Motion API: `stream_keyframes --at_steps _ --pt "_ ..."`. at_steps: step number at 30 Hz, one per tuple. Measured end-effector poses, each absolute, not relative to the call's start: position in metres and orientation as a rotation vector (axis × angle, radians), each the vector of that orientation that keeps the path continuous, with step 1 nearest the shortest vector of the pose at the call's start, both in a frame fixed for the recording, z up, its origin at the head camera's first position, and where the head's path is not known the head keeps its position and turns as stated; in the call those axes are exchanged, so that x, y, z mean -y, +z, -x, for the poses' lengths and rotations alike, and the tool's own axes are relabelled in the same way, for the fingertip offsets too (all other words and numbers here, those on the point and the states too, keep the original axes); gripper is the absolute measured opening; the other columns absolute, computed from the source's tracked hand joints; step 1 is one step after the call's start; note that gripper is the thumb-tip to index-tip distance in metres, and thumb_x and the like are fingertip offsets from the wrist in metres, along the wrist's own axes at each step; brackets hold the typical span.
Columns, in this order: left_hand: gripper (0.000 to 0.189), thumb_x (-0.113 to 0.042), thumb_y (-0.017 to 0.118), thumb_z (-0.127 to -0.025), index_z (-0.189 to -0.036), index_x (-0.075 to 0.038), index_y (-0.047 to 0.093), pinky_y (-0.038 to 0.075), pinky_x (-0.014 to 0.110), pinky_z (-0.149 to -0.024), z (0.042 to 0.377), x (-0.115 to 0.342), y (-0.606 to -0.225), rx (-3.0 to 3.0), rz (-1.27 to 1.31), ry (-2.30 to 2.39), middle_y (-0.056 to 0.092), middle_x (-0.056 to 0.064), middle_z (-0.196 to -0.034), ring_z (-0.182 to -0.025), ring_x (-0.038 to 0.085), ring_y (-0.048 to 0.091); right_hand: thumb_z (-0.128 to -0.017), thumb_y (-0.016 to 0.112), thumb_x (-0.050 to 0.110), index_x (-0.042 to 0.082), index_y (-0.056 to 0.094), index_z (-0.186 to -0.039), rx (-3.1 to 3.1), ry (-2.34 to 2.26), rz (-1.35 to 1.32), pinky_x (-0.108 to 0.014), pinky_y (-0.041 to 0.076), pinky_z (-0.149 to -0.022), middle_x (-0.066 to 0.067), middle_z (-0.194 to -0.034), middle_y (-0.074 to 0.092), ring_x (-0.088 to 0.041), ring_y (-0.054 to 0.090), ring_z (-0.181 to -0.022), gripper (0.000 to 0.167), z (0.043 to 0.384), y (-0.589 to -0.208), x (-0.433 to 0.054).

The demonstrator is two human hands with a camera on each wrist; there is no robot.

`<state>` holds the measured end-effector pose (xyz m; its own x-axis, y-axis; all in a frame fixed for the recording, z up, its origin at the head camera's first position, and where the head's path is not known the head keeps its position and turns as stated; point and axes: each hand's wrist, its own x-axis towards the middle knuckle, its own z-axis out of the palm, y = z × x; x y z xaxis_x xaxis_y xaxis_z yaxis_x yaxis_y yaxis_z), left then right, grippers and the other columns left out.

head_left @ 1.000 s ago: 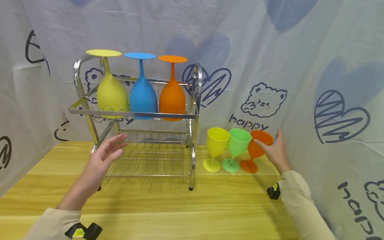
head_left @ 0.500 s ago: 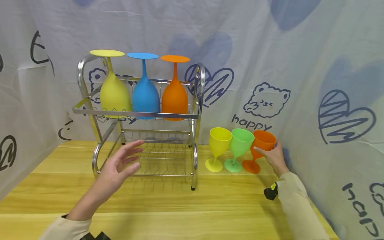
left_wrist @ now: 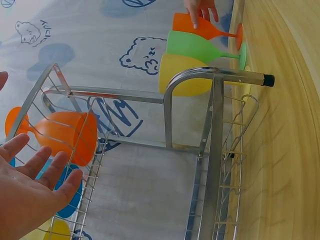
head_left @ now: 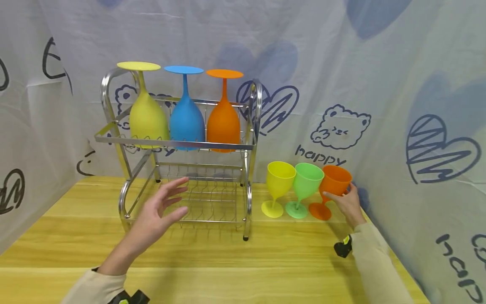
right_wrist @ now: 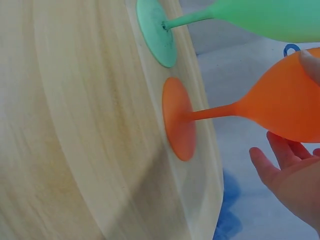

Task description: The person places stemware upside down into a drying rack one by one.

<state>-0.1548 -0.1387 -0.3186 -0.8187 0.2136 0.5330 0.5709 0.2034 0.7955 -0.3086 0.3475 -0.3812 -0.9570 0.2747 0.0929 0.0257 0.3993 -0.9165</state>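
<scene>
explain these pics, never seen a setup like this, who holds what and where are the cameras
There is no machine, just a person's bare left hand and right hand. The wide view comes from a camera worn on the head, the others from one on each wrist. On the table stand a rack and an upright yellow cup, green cup and orange cup. Upside down on the rack's top shelf are another yellow cup, a blue cup and another orange cup. The right hand grips the upright orange cup; the left hand hovers before the rack, holding nothing.
</scene>
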Motion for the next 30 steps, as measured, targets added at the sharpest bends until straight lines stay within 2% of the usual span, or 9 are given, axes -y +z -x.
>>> stream_keyframes --at_steps 6,13,19,22,30 --pt "0.059 0.000 0.058 -0.090 -0.145 -0.003 0.037 0.035 0.018 -0.102 0.157 0.134 -0.322 2.153 0.778 -1.681 0.039 0.015 -0.146 -0.128 0.026 0.040 -0.085 0.075 0.019 -0.005 0.006 -0.150 2.376 1.600 0.291 -0.048 0.030 -0.110 -0.031 -0.148 0.026 -0.041 0.033 -0.132 0.098 0.304 -0.387 -0.348" --pt "0.059 0.000 0.057 -0.092 -0.146 -0.005 0.036 0.036 0.018 -0.102 0.152 0.131 -0.322 2.139 0.750 -1.737 0.038 0.013 -0.147 -0.129 0.027 0.039 -0.084 0.076 0.026 -0.007 0.017 -0.147 2.395 1.537 0.308 -0.048 0.033 -0.107 -0.029 -0.143 0.034 -0.039 0.038 -0.127 0.093 0.291 -0.391 -0.354" --pt "0.059 0.004 0.057 -0.090 -0.146 -0.001 0.035 0.037 0.019 -0.102 0.152 0.130 -0.324 2.085 0.760 -1.736 0.037 0.013 -0.147 -0.129 0.020 0.041 -0.085 0.076 0.027 -0.006 0.018 -0.145 2.409 1.527 0.238 -0.044 0.038 -0.101 -0.026 -0.141 0.035 -0.036 0.041 -0.123 0.090 0.281 -0.393 -0.359" --pt "0.061 0.004 0.059 -0.090 -0.146 -0.002 0.035 0.037 0.019 -0.102 0.154 0.130 -0.328 2.095 0.732 -1.725 0.037 0.012 -0.147 -0.130 0.023 0.041 -0.084 0.076 0.026 -0.005 0.018 -0.145 2.422 1.521 0.207 -0.042 0.038 -0.100 -0.025 -0.141 0.035 -0.035 0.042 -0.123 0.089 0.276 -0.393 -0.360" --pt "0.067 0.000 0.066 -0.087 -0.146 -0.004 0.035 0.037 0.021 -0.104 0.159 0.119 -0.333 2.126 0.658 -1.731 0.039 0.011 -0.147 -0.130 0.032 0.039 -0.083 0.078 0.022 -0.006 0.014 -0.145 2.468 1.438 0.010 -0.057 0.034 -0.105 -0.030 -0.141 0.032 -0.045 0.037 -0.127 0.093 0.256 -0.384 -0.351"
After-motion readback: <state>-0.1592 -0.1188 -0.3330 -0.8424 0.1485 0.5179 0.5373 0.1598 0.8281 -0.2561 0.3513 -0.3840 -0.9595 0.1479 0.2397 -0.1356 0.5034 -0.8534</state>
